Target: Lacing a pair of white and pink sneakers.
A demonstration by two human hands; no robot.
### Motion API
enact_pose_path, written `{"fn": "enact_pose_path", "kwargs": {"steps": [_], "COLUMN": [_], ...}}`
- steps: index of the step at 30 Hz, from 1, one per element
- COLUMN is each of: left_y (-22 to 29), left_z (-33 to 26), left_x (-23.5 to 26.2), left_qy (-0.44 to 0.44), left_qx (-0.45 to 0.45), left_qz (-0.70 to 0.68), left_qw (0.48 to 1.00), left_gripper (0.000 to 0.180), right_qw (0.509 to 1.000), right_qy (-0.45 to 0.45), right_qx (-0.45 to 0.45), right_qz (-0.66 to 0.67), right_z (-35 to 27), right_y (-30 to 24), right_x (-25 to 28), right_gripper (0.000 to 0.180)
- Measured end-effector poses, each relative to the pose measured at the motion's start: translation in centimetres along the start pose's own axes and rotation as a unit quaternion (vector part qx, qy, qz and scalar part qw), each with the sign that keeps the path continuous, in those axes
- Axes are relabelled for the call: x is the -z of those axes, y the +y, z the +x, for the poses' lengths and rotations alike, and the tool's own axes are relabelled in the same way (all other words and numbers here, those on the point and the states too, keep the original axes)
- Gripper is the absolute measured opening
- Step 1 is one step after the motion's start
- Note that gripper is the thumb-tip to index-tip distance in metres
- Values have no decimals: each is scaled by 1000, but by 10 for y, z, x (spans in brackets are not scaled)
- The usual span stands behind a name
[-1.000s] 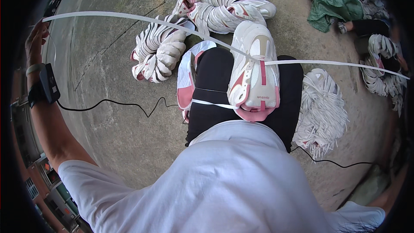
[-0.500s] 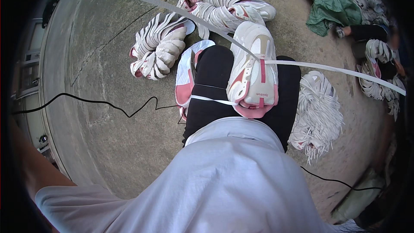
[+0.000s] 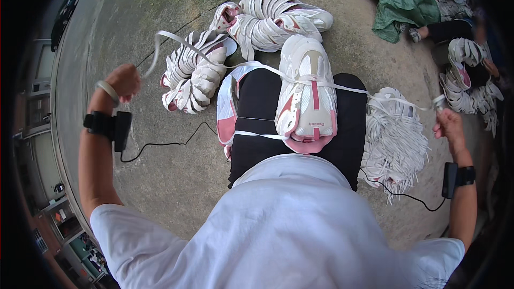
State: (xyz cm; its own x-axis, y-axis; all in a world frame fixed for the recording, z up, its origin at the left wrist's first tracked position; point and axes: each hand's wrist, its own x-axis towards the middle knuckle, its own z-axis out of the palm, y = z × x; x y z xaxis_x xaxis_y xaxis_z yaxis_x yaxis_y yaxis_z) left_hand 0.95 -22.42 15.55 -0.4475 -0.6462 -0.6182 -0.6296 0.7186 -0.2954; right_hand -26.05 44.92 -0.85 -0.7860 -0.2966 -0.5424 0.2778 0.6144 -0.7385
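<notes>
A nested stack of white and pink shoe uppers lies across my black-trousered thighs. A flat white shoelace crosses over the top upper and runs out slackly to both sides. Out at the left, my left hand is closed, with the lace's looping end reaching its fingers. At the far right, my right hand is closed near the other end, and something whitish shows at its fingertips. A second white strap runs from the stack across my left thigh. Beside that thigh rests a pink and white piece.
Bundled uppers lie on the concrete ahead at left, and a larger bundle farther off. A heap of white laces sits by my right thigh. Beyond are a green sheet and another person with more uppers. Black cables run to both wrists.
Both hands have come into view at the sides. The shoelace, stretched tight outward before, now hangs slack and curved. My view has shifted slightly.
</notes>
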Motion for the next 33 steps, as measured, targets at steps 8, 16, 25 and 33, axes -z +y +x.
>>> {"fn": "enact_pose_path", "kwargs": {"steps": [8,16,25,33], "left_y": [179,256,249,251], "left_z": [-10,-24,-16,-17], "left_x": [-156,-132,-143,-143], "left_qy": [-179,219,340,322], "left_qx": [-455,-573,-555,-541], "left_qz": [-526,-108,-79,-135], "left_qw": [696,782,755,765], "left_gripper": [12,26,34,42], "right_qw": [923,937,928,932], "right_qy": [-225,-160,-98,-21], "right_qx": [-62,46,168,282], "right_qz": [305,307,319,227], "right_z": [-39,10,13,12], "right_y": [-70,-96,-104,-94], "right_x": [-240,-276,-287,-296], "right_gripper": [23,15,9,4]}}
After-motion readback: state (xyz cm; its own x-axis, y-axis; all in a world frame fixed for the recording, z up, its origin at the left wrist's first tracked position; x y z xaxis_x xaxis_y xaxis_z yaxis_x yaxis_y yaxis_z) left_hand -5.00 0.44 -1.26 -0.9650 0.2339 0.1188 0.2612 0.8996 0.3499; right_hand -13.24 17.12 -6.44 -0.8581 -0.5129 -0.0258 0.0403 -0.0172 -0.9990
